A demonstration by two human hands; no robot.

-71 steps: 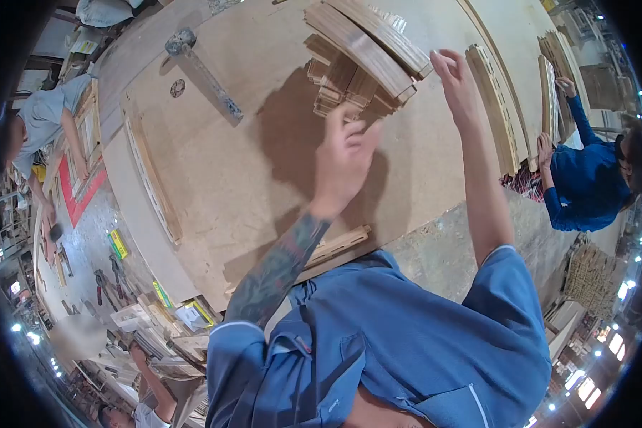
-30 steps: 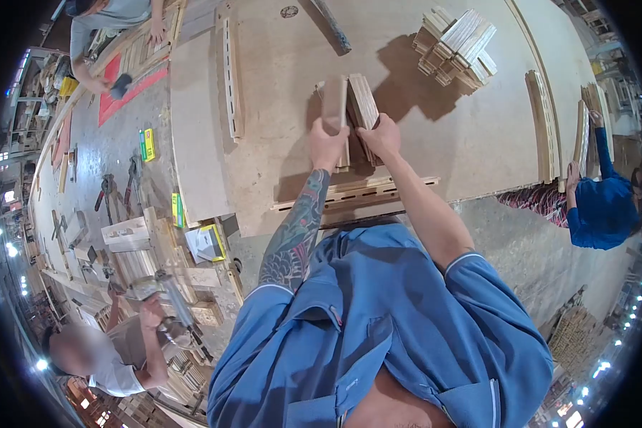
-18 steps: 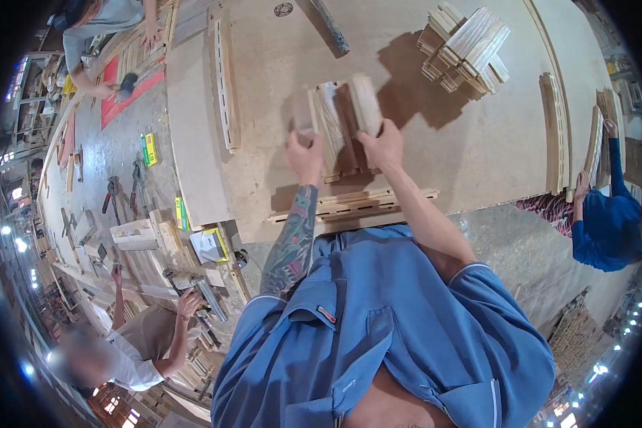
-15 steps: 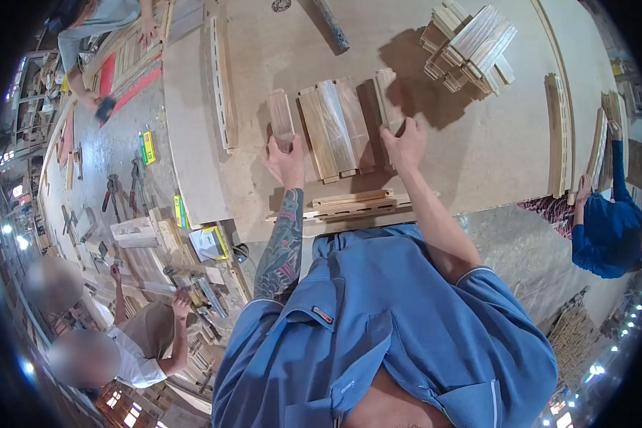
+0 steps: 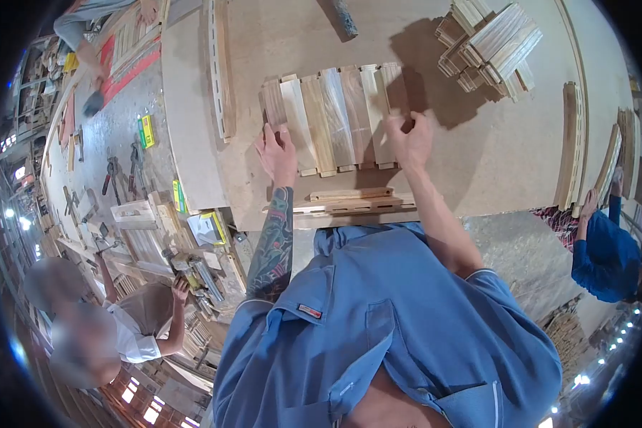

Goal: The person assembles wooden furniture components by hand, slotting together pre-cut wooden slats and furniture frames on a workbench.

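On the table in front of me, several short wooden planks (image 5: 337, 118) lie side by side in a row, their ends slightly staggered. My left hand (image 5: 277, 153) is closed at the lower end of the leftmost brownish plank (image 5: 273, 103), thumb and fingers pinching it. At the opposite end of the row, my right hand (image 5: 410, 141) pinches the rightmost plank (image 5: 394, 85), its fingers hiding that plank's lower part. Both outer planks sit right against the row. Between the row and my body, narrow grooved strips (image 5: 353, 207) lie along the table's near edge.
A crisscross stack of planks (image 5: 496, 46) stands at the back right. Long slotted strips flank the work area at left (image 5: 219, 71) and right (image 5: 568, 143). A dark bar (image 5: 344, 20) lies at the back. Other people work at left and right; one holds a mallet (image 5: 93, 104).
Both hands have brought their planks inward against the row, which is now wider, with added planks on each side. At upper left, the other person's mallet has shifted slightly left.
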